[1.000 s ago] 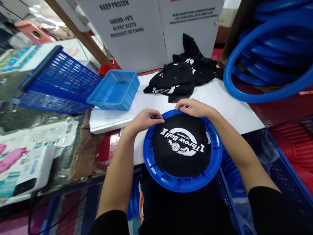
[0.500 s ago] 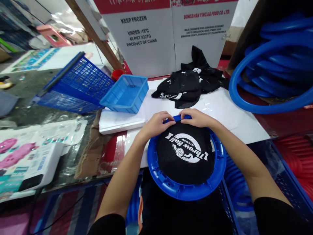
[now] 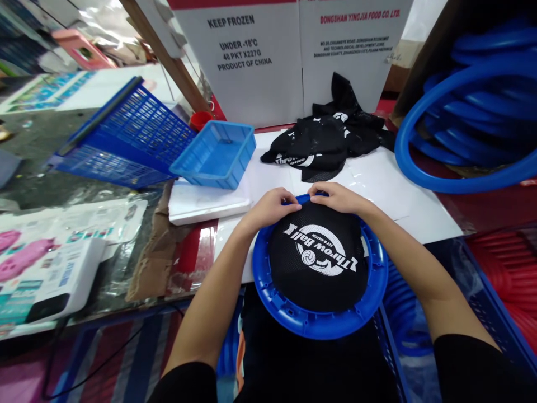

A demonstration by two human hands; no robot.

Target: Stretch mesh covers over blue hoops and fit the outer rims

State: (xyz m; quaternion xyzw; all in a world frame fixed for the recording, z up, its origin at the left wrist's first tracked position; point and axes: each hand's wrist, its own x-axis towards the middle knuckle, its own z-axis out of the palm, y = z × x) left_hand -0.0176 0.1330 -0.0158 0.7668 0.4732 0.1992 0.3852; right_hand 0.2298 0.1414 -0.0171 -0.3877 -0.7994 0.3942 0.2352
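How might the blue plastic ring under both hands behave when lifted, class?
The blue plastic ring probably feels stiff: its ribbed surface looks moulded. It's likely light, being a narrow hoop. The Throw Ball mesh may flex, resembling thin fabric.

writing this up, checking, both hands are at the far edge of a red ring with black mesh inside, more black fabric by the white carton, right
No, the ring is blue, not red, in the head view. The left hand and right hand are at its far edge, black mesh inside, more black fabric by the white carton.
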